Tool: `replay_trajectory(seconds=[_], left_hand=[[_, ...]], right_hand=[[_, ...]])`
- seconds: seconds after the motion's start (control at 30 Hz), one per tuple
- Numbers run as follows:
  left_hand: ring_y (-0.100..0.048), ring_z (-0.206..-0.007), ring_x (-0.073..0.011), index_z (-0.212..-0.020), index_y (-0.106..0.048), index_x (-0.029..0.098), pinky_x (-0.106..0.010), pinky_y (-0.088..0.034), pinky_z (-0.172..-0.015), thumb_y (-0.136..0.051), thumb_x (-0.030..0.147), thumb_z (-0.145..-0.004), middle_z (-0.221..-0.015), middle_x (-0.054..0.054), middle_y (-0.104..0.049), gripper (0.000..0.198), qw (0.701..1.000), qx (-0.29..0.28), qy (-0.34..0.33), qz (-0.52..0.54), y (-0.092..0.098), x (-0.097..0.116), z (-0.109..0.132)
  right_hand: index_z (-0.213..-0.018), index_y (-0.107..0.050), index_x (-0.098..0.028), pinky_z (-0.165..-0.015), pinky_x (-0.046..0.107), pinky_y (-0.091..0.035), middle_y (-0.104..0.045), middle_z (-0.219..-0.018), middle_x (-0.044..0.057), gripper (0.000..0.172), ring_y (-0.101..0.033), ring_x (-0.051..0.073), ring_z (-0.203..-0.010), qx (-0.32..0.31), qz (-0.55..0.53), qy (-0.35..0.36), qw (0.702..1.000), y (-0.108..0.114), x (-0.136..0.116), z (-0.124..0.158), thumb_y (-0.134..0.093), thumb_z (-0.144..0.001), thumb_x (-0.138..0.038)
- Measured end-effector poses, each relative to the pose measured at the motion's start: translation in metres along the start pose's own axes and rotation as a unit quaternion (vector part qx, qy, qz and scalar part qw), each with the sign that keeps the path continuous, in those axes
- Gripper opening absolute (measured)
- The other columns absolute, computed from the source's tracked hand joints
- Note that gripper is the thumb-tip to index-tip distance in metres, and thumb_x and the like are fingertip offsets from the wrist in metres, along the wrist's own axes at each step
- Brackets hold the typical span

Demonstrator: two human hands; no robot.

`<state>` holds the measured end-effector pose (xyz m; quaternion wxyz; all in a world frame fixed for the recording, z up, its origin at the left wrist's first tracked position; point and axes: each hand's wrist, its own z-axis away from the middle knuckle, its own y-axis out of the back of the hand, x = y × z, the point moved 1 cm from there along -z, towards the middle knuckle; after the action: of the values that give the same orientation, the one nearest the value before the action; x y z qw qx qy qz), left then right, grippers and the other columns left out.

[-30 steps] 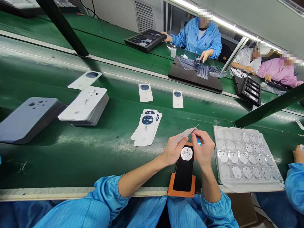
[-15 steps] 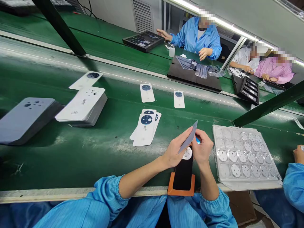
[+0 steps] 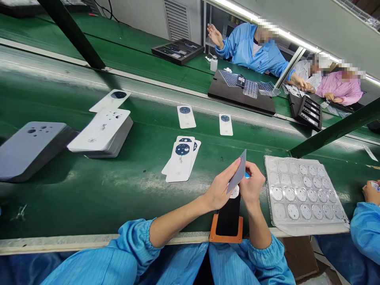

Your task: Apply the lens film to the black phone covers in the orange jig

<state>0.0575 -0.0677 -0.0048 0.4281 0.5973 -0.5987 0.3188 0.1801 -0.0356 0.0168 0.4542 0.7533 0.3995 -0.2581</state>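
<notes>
My left hand (image 3: 221, 188) grips a thin grey phone back panel (image 3: 237, 174), tilted up on its edge. Close against the panel's right side is my right hand (image 3: 252, 183), its fingers closed. A small bit of blue (image 3: 247, 174) shows by those fingers, but what they hold is hidden. Beneath both hands lies a black phone-shaped block in an orange fixture (image 3: 225, 236), with a white round piece (image 3: 234, 192) at its top partly covered. Left of my hands, several white panels with dark round camera patches (image 3: 181, 162) overlap in a fanned pile.
Two stacks of panels, one white (image 3: 101, 130) and one grey (image 3: 32, 146), stand at left. Single panels (image 3: 186, 116) lie further back. A clear tray of round pieces (image 3: 305, 194) sits at right, near a co-worker's hand (image 3: 371, 193). Green posts (image 3: 335, 130) cross the bench.
The grey panel has turned slightly, showing more of its face, and covers more of the white round piece. Across the bench, a co-worker has raised one hand and stretched the other sideways.
</notes>
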Motion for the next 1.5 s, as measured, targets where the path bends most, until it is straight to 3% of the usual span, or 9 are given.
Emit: replay_trajectory(seconds=[0.2, 0.3, 0.43, 0.6, 0.73, 0.87, 1.0, 1.17, 1.5], left_hand=[[-0.061, -0.123, -0.0311, -0.124, -0.066, 0.015, -0.047, -0.046, -0.109, -0.049, 0.047, -0.097, -0.126, -0.011, -0.069, 0.045, 0.983, 0.052, 0.165, 0.068, 0.003, -0.004, -0.007], [-0.068, -0.111, -0.0306, -0.11, -0.07, 0.013, -0.048, -0.053, -0.101, -0.058, 0.05, -0.092, -0.118, -0.013, -0.072, 0.043, 0.931, 0.126, 0.263, 0.221, 0.018, -0.012, -0.012], [-0.071, -0.105, -0.0256, -0.116, -0.066, 0.015, -0.05, -0.053, -0.1, -0.066, 0.044, -0.089, -0.12, -0.013, -0.071, 0.04, 0.877, 0.181, 0.285, 0.342, 0.048, -0.014, -0.011], [-0.069, -0.107, -0.0283, -0.101, -0.074, 0.014, -0.044, -0.055, -0.098, -0.068, 0.048, -0.085, -0.11, -0.013, -0.075, 0.037, 0.924, 0.12, 0.29, 0.22, 0.064, 0.006, 0.002], [-0.064, -0.118, -0.0281, -0.118, -0.072, 0.022, -0.039, -0.051, -0.102, -0.053, 0.036, -0.096, -0.121, -0.007, -0.072, 0.032, 0.984, -0.057, 0.166, -0.023, 0.057, 0.026, 0.015], [-0.055, -0.13, -0.025, -0.143, -0.051, 0.024, -0.04, -0.045, -0.11, -0.049, 0.02, -0.096, -0.143, -0.009, -0.056, 0.047, 0.967, -0.193, -0.048, -0.158, 0.046, 0.025, 0.031], [-0.054, -0.132, -0.0227, -0.144, -0.047, 0.026, -0.038, -0.044, -0.111, -0.039, 0.011, -0.099, -0.144, -0.009, -0.055, 0.049, 0.929, -0.213, -0.098, -0.286, 0.034, 0.006, 0.044], [-0.059, -0.126, -0.0286, -0.138, -0.05, 0.013, -0.04, -0.051, -0.103, -0.036, 0.008, -0.099, -0.135, -0.02, -0.06, 0.042, 0.869, -0.229, -0.166, -0.406, 0.019, -0.007, 0.052], [-0.067, -0.114, -0.0275, -0.121, -0.058, 0.005, -0.039, -0.055, -0.094, -0.037, 0.007, -0.098, -0.124, -0.022, -0.066, 0.031, 0.809, -0.248, -0.192, -0.498, 0.022, -0.009, 0.052]], right_hand=[[-0.074, -0.062, -0.019, -0.065, 0.027, -0.048, -0.067, -0.074, 0.002, 0.016, -0.06, 0.015, -0.066, -0.034, 0.042, -0.039, 0.998, -0.002, 0.008, -0.01, -0.053, -0.083, -0.028], [-0.073, -0.063, -0.019, -0.058, 0.025, -0.046, -0.067, -0.068, 0.0, 0.014, -0.06, 0.015, -0.061, -0.102, 0.072, -0.133, 0.983, 0.007, 0.036, -0.024, -0.054, -0.078, -0.029], [-0.058, -0.059, -0.019, -0.051, 0.026, -0.038, -0.06, -0.052, 0.0, 0.015, -0.056, 0.017, -0.051, -0.12, 0.138, -0.184, 0.966, 0.033, 0.081, -0.038, -0.056, -0.072, -0.025], [-0.05, -0.048, -0.023, -0.056, 0.028, -0.034, -0.05, -0.046, -0.002, 0.028, -0.051, 0.017, -0.05, -0.092, 0.215, -0.166, 0.958, 0.062, 0.083, -0.028, -0.062, -0.074, -0.029], [-0.07, -0.057, -0.021, -0.06, 0.027, -0.04, -0.061, -0.063, 0.0, 0.027, -0.055, 0.015, -0.058, -0.069, 0.194, -0.076, 0.976, 0.078, 0.055, -0.006, -0.055, -0.089, -0.041], [-0.082, -0.062, -0.02, -0.064, 0.029, -0.048, -0.067, -0.075, 0.002, 0.026, -0.061, 0.016, -0.066, -0.114, 0.156, -0.034, 0.981, 0.09, 0.057, 0.01, -0.051, -0.094, -0.04], [-0.102, -0.064, -0.02, -0.072, 0.035, -0.057, -0.071, -0.093, 0.007, 0.019, -0.068, 0.021, -0.082, -0.124, 0.131, 0.003, 0.984, 0.099, 0.067, 0.026, -0.054, -0.093, -0.033], [-0.135, -0.057, -0.026, -0.099, 0.042, -0.055, -0.064, -0.128, 0.01, 0.044, -0.061, 0.024, -0.119, -0.262, 0.146, 0.218, 0.929, 0.082, 0.049, 0.064, -0.046, -0.094, -0.012], [-0.138, -0.054, -0.012, -0.103, 0.04, -0.053, -0.065, -0.13, 0.015, 0.045, -0.06, 0.025, -0.122, -0.254, 0.231, 0.357, 0.869, 0.062, 0.059, 0.072, -0.041, -0.096, -0.005]])
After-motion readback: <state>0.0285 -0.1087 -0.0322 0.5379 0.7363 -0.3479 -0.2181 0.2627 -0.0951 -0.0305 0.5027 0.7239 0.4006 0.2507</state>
